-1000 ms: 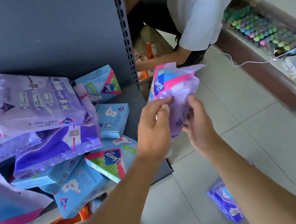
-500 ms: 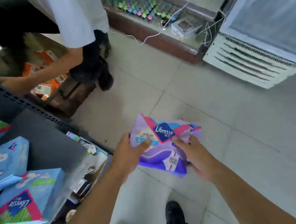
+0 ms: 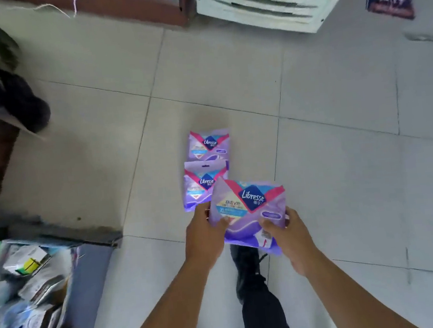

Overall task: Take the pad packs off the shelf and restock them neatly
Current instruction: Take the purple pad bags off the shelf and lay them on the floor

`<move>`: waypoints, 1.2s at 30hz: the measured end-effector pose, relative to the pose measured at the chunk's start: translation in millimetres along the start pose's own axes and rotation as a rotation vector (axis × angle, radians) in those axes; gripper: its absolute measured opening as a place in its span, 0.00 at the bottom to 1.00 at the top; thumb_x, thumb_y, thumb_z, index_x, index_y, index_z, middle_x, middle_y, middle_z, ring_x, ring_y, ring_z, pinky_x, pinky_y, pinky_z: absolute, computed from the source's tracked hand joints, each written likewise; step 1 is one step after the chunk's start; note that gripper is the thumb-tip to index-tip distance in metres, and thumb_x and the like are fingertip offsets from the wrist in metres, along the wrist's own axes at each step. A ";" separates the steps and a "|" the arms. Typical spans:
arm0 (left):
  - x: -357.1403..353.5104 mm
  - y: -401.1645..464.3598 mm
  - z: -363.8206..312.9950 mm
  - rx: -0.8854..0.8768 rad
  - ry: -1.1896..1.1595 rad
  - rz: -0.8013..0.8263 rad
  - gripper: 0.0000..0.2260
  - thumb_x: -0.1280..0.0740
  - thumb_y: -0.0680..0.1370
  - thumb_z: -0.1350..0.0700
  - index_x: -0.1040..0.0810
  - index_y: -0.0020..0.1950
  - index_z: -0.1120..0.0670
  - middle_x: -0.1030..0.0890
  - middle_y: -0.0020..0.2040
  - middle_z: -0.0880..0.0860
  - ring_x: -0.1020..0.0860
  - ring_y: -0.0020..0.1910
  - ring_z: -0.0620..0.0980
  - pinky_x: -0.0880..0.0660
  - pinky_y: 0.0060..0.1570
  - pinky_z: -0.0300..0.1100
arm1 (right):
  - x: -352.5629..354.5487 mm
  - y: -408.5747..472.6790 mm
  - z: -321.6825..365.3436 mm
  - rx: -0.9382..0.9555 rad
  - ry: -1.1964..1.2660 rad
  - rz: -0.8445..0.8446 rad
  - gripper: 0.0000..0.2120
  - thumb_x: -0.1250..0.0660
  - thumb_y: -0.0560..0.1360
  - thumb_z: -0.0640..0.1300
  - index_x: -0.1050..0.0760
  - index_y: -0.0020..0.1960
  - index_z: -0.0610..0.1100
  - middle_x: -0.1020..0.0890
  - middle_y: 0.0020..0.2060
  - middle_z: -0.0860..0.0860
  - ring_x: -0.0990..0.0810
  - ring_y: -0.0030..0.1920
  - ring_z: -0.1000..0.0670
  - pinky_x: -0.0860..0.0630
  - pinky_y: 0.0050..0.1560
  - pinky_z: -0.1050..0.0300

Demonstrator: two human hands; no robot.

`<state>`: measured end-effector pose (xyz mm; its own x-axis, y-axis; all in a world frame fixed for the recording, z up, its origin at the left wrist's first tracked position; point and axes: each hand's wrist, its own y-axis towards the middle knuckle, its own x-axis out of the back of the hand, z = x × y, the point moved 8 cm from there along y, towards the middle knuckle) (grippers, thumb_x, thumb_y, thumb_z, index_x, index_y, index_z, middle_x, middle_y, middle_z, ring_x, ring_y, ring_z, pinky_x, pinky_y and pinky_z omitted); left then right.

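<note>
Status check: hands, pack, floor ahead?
Left hand and right hand both grip the purple Libresse pad pack. Two matching purple packs lie overlapping on the tiled floor. Nothing blocking.

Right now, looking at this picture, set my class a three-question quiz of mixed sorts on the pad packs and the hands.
1. True or false: both hands hold the nearest purple pad pack.
2. How many purple packs lie on the tiled floor beyond it?
3. Which hand pinches the pack's lower right part? A) left hand B) right hand

Key: 1 true; 2 two, the far pack and the near pack; 3 B.
</note>
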<state>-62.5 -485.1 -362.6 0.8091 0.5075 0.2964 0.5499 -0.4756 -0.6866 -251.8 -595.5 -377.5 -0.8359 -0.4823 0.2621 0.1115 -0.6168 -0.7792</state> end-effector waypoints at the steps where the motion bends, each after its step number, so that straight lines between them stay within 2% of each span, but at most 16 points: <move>1: -19.9 21.5 -7.4 -0.012 0.010 0.017 0.12 0.27 0.75 0.54 0.27 0.55 0.49 0.19 0.49 0.45 0.21 0.46 0.45 0.27 0.40 0.32 | 10.0 26.4 6.2 0.022 0.006 -0.036 0.21 0.24 0.71 0.43 0.28 0.60 0.45 0.18 0.51 0.48 0.16 0.47 0.48 0.18 0.50 0.48; 3: -57.9 72.4 -18.7 -0.045 0.015 0.045 0.13 0.28 0.75 0.56 0.27 0.58 0.51 0.20 0.50 0.45 0.21 0.47 0.45 0.26 0.41 0.30 | 27.0 86.5 18.6 0.072 0.044 -0.089 0.19 0.25 0.71 0.39 0.28 0.57 0.43 0.18 0.49 0.46 0.16 0.43 0.49 0.18 0.47 0.50; 6: -103.6 152.3 -33.5 -0.099 0.017 0.086 0.13 0.28 0.75 0.58 0.25 0.58 0.53 0.18 0.53 0.49 0.19 0.49 0.47 0.21 0.49 0.40 | 45.0 175.9 36.5 0.151 0.078 -0.134 0.18 0.25 0.71 0.37 0.28 0.56 0.44 0.19 0.49 0.46 0.17 0.44 0.47 0.19 0.49 0.49; 7: -116.3 177.6 -35.7 -0.103 0.010 0.097 0.13 0.29 0.75 0.59 0.25 0.57 0.54 0.18 0.53 0.50 0.19 0.49 0.47 0.21 0.50 0.41 | 49.8 202.1 41.7 0.178 0.087 -0.145 0.19 0.25 0.71 0.37 0.29 0.57 0.45 0.19 0.49 0.47 0.17 0.45 0.47 0.20 0.49 0.50; 9: -129.6 221.8 -38.8 -0.103 -0.026 0.085 0.10 0.32 0.75 0.65 0.25 0.56 0.57 0.19 0.51 0.54 0.20 0.47 0.45 0.24 0.46 0.33 | 57.0 251.0 47.4 0.221 0.109 -0.173 0.19 0.25 0.72 0.39 0.30 0.57 0.47 0.19 0.51 0.47 0.18 0.46 0.49 0.21 0.48 0.54; 11: -121.3 257.8 -38.7 -0.146 0.032 -0.034 0.10 0.36 0.76 0.67 0.25 0.56 0.60 0.20 0.50 0.56 0.22 0.45 0.47 0.27 0.43 0.29 | 60.4 297.3 47.8 0.248 0.108 -0.206 0.18 0.25 0.71 0.40 0.29 0.57 0.47 0.19 0.52 0.47 0.18 0.47 0.49 0.20 0.50 0.53; 15: -75.3 316.9 -8.6 -0.206 0.456 -0.320 0.15 0.33 0.77 0.59 0.25 0.63 0.58 0.22 0.58 0.57 0.24 0.57 0.55 0.32 0.57 0.40 | 40.4 374.3 16.4 0.253 -0.008 -0.223 0.20 0.25 0.71 0.44 0.29 0.58 0.48 0.19 0.53 0.48 0.18 0.52 0.46 0.20 0.55 0.46; 18: -51.5 353.2 25.7 -0.139 0.560 -0.337 0.22 0.32 0.78 0.54 0.30 0.70 0.57 0.25 0.66 0.59 0.27 0.65 0.59 0.32 0.62 0.46 | 4.7 408.1 -18.2 0.205 -0.152 -0.171 0.21 0.25 0.71 0.46 0.28 0.61 0.45 0.19 0.54 0.47 0.19 0.53 0.44 0.22 0.54 0.52; 21: -51.5 374.3 54.4 -0.038 0.499 -0.244 0.26 0.34 0.79 0.51 0.38 0.75 0.54 0.28 0.70 0.54 0.27 0.66 0.57 0.33 0.61 0.45 | -28.0 423.9 -32.0 0.208 -0.234 -0.129 0.22 0.27 0.73 0.49 0.28 0.62 0.43 0.20 0.57 0.46 0.21 0.56 0.43 0.29 0.50 0.59; 25: -48.7 389.2 58.5 -0.081 0.407 -0.249 0.26 0.34 0.80 0.51 0.40 0.75 0.52 0.27 0.69 0.51 0.24 0.62 0.53 0.33 0.53 0.38 | -44.6 432.9 -30.8 0.224 -0.334 -0.110 0.26 0.29 0.74 0.52 0.32 0.66 0.42 0.23 0.61 0.44 0.23 0.60 0.43 0.31 0.51 0.60; 28: -45.3 391.5 58.2 -0.046 0.419 -0.183 0.27 0.34 0.79 0.50 0.42 0.76 0.51 0.28 0.70 0.51 0.24 0.63 0.52 0.32 0.52 0.38 | -44.3 432.0 -27.4 0.189 -0.469 -0.096 0.28 0.30 0.74 0.55 0.33 0.67 0.40 0.24 0.61 0.42 0.24 0.61 0.40 0.27 0.58 0.52; 29: -43.1 388.8 56.3 -0.032 0.435 -0.175 0.28 0.34 0.79 0.50 0.42 0.76 0.51 0.28 0.70 0.52 0.25 0.64 0.53 0.32 0.54 0.38 | -42.3 428.2 -24.4 0.163 -0.525 -0.101 0.30 0.31 0.74 0.56 0.33 0.67 0.39 0.25 0.62 0.40 0.25 0.62 0.38 0.27 0.61 0.48; 31: -33.6 376.9 49.7 -0.004 0.452 -0.205 0.30 0.34 0.79 0.49 0.43 0.77 0.51 0.31 0.72 0.55 0.29 0.68 0.54 0.32 0.60 0.42 | -38.5 410.1 -10.4 0.140 -0.652 -0.134 0.32 0.33 0.76 0.55 0.37 0.71 0.37 0.28 0.64 0.37 0.29 0.64 0.35 0.31 0.64 0.46; 33: -20.2 353.5 39.3 0.008 0.458 -0.267 0.29 0.35 0.79 0.49 0.42 0.77 0.51 0.32 0.72 0.59 0.30 0.69 0.55 0.33 0.63 0.44 | -40.7 376.0 15.2 0.240 -0.787 -0.141 0.30 0.35 0.78 0.51 0.39 0.73 0.37 0.30 0.66 0.37 0.31 0.66 0.36 0.33 0.64 0.48; 36: 0.8 300.4 14.4 -0.078 0.542 -0.321 0.22 0.37 0.80 0.51 0.35 0.73 0.52 0.28 0.68 0.57 0.27 0.65 0.55 0.30 0.60 0.48 | -63.8 298.3 61.3 0.538 -0.955 -0.059 0.26 0.37 0.78 0.49 0.36 0.73 0.41 0.28 0.66 0.41 0.30 0.64 0.39 0.29 0.59 0.47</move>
<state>100.3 -617.2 -578.2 0.5803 0.2075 0.7875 0.7796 -0.4210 -0.4636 -132.2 -786.8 -591.8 -0.1131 -0.5830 0.8045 0.4986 -0.7337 -0.4616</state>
